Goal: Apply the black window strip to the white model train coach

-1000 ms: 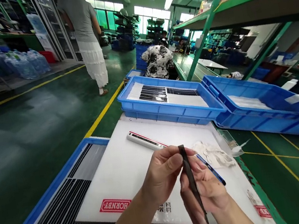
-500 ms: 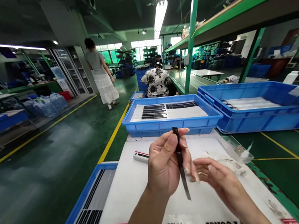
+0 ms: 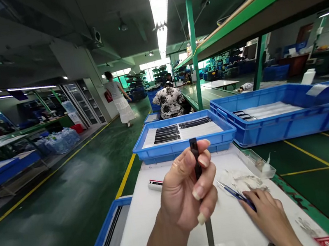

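Pinching black strip (image 3: 210, 236) upright, left hand (image 3: 184, 196) closed | right hand (image 3: 269, 216) curled over blue tweezers (image 3: 233, 193)

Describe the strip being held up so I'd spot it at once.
Find the white board in front of the blue tray. Above it, the left hand pinches a thin dark strip. It alone stands upright; the other strips lie flat in that tray.

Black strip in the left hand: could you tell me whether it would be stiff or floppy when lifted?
Probably stiff: the strip stands straight above and below the left hand without drooping. Likely light, since a fingertip pinch holds it. Being thin and narrow, it may bend or snap if pressed.
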### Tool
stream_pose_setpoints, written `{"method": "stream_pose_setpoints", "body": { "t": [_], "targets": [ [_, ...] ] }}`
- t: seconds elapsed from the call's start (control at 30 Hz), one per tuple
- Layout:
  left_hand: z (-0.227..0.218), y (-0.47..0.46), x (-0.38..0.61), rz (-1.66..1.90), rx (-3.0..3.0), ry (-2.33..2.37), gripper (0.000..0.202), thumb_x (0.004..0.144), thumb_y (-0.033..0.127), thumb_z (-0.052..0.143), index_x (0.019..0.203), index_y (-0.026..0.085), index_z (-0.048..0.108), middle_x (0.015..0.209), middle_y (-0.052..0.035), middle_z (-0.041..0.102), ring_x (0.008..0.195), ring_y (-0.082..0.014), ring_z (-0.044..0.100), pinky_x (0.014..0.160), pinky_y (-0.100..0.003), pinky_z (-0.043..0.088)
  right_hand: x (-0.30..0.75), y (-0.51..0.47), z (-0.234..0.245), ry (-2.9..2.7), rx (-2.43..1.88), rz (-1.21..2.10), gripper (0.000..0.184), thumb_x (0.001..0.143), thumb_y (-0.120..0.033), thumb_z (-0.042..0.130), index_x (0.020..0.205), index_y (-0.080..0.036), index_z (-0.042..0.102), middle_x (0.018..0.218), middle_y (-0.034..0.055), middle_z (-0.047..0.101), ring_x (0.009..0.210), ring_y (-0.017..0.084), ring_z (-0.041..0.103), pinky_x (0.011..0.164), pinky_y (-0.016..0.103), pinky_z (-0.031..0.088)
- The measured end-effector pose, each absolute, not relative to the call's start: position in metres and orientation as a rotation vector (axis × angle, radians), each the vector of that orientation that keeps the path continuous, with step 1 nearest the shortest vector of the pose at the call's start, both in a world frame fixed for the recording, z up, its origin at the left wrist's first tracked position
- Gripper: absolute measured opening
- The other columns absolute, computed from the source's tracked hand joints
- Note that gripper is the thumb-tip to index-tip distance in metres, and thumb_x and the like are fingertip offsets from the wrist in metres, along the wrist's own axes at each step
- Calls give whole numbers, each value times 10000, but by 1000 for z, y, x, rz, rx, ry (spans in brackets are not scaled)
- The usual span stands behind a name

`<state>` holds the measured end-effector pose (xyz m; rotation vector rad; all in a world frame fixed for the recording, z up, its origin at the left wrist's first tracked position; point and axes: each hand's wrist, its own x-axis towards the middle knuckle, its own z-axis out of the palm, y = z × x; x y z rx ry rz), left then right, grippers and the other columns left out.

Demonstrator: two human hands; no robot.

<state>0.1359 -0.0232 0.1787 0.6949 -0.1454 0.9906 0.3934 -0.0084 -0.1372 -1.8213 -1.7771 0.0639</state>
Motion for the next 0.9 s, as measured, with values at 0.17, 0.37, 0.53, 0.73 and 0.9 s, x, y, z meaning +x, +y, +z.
{"method": "stream_pose_setpoints", "body": {
  "t": [0.17,0.37,0.53,0.73,0.9],
  "targets": [
    [185,-29,137,947,639,-232,195,1016,208,626,1101,102,767,858,-11,607,434,-31,341,359,-89,526,394,-2,-143,-1888,-1840,5,266,1046,-379,692,1215,-174,689,1197,83,679,1130,278,655,978,493,554],
    [184,-33,133,931,597,-243,201,1018,217,628,1114,108,768,858,-2,614,424,-24,359,354,-79,523,396,-8,-140,-1897,-1948,91,325,1086,-291,597,1386,-167,622,1296,123,662,1249,315,619,1010,518,533],
    [184,-33,129,950,583,-230,204,1002,201,635,1109,90,769,855,-12,602,421,-30,368,351,-88,517,411,-5,-115,-1964,-2041,360,490,985,-98,661,1463,-142,562,1342,144,664,1177,277,674,921,415,589],
    [174,-19,125,953,616,-217,202,982,190,640,1100,113,785,848,-3,615,391,-16,350,330,-79,488,399,1,-78,-1958,-2186,524,122,1042,-262,711,1052,-140,702,1025,47,711,953,219,709,875,414,614],
    [123,-15,107,898,654,216,188,929,263,757,1069,149,811,833,7,627,367,-6,463,328,-136,521,405,2,-40,-1811,-2242,399,223,1073,-301,670,1262,-181,676,1300,100,665,1106,248,682,955,446,604]
  ]
}}
